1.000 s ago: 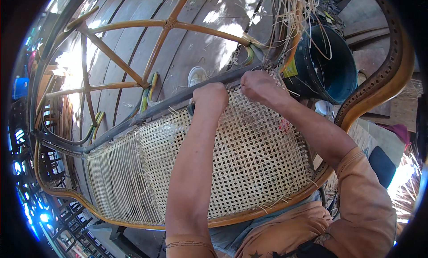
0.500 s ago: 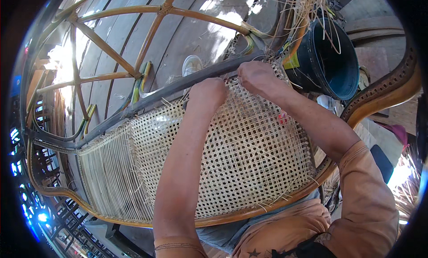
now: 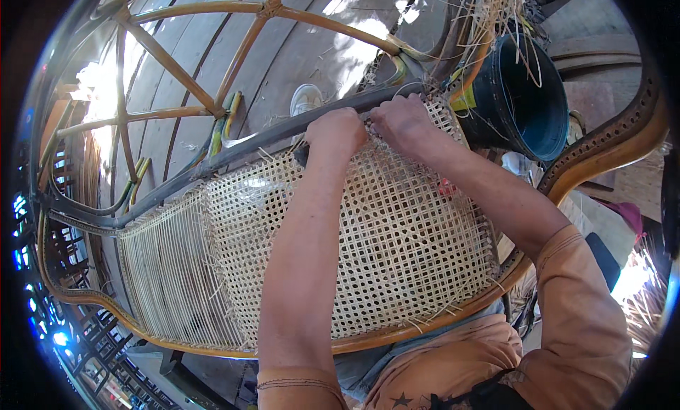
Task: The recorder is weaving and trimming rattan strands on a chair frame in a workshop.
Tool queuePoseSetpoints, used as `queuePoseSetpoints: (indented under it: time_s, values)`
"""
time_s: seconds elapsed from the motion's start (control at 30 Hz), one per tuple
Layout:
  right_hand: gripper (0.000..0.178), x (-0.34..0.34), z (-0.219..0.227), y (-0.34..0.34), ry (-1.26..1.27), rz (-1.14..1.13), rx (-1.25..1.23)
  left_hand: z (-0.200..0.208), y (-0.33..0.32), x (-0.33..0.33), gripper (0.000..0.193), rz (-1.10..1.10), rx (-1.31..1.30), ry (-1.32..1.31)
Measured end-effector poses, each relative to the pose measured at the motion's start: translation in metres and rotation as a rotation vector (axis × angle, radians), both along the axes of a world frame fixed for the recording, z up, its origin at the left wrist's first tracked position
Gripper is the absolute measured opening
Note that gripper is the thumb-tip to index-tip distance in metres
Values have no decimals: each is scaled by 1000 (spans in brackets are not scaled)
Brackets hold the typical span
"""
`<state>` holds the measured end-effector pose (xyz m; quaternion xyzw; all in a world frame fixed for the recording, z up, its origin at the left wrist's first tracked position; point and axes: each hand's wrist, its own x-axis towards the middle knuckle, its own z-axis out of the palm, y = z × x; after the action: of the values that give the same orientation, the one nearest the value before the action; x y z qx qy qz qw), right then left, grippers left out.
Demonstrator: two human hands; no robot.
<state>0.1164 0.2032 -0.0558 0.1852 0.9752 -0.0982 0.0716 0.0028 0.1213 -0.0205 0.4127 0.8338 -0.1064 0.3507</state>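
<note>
A woven cane panel [image 3: 397, 247] of pale strips spans a curved rattan frame [image 3: 340, 345] in front of me. At its far edge, beside a dark rail [image 3: 283, 135], both my hands work close together. My left hand [image 3: 337, 132] is closed in a fist, and a short dark handle [image 3: 301, 155] pokes out of its left side; the rest of that tool is hidden. The fingers of my right hand [image 3: 404, 123] are bent and pressed together at the edge of the weave; what they pinch is hidden. A thin strand loops up just beyond them.
At the left, unwoven parallel strands [image 3: 177, 275] continue the panel. Crossed rattan poles [image 3: 173, 66] stand beyond the rail over a plank floor. A dark bucket [image 3: 524, 98] lies tipped at the far right, with loose cane strips [image 3: 496, 13] hanging above it. Loose strand ends stick out along the near edge.
My left hand and forearm have shifted slightly right, and more of the dark handle shows. My right hand has moved a little left and nearer, closer to the left hand.
</note>
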Motion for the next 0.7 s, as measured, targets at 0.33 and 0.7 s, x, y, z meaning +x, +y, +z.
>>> queuePoseSetpoints:
  time_s: [0.33, 0.7]
  values:
    - [25, -8, 22, -22, 259, 125, -842, 45, -84, -16, 36, 99, 230, 97]
    - [22, -17, 9, -5, 180, 77, -1198, 77, -62, -30, 31, 138, 72, -14]
